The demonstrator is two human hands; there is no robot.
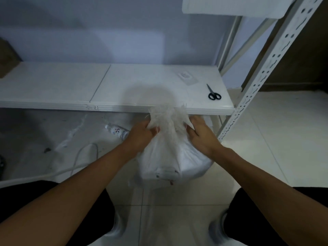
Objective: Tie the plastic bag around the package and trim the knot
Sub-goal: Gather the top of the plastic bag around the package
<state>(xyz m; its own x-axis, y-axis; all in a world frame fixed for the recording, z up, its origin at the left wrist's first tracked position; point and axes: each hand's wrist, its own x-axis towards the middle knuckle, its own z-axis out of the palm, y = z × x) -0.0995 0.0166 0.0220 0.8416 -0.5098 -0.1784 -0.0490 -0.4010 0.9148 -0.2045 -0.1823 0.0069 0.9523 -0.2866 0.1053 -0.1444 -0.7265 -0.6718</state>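
Observation:
A white plastic bag (170, 157) stands on the tiled floor below the shelf edge, with a boxy package showing through its lower part (166, 174). Its gathered, frayed top (166, 116) sticks up between my hands. My left hand (142, 137) grips the bag's neck from the left. My right hand (200, 135) grips it from the right. Black-handled scissors (213, 94) lie on the white shelf at the right, apart from both hands.
The white shelf board (110, 86) runs across the view, its front edge just beyond the bag. A perforated metal upright (262, 71) rises at the right. A plastic bottle (118, 132) and a white cable (76, 164) lie on the floor to the left. A small flat packet (187, 77) rests on the shelf.

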